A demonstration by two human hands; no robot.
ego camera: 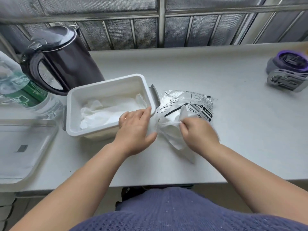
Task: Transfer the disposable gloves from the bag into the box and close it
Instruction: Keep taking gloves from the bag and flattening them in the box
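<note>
A white open box [93, 90] with grey side latches stands at the middle of the counter, and a layer of clear disposable gloves [106, 114] lies inside it. My left hand [135, 129] rests on the box's near right corner, fingers over the rim. To the right lies a clear printed plastic bag [191, 100]. My right hand [196, 132] pinches a bunch of thin gloves [171, 130] at the bag's near end, just right of the box. The box's clear lid [25, 147] lies flat at the left.
A dark electric kettle [63, 59] stands behind the box at the left. A plastic water bottle [25, 90] with a green label lies at the far left. A purple and grey device [288, 70] sits at the far right. The counter's front edge [166, 184] runs near my body.
</note>
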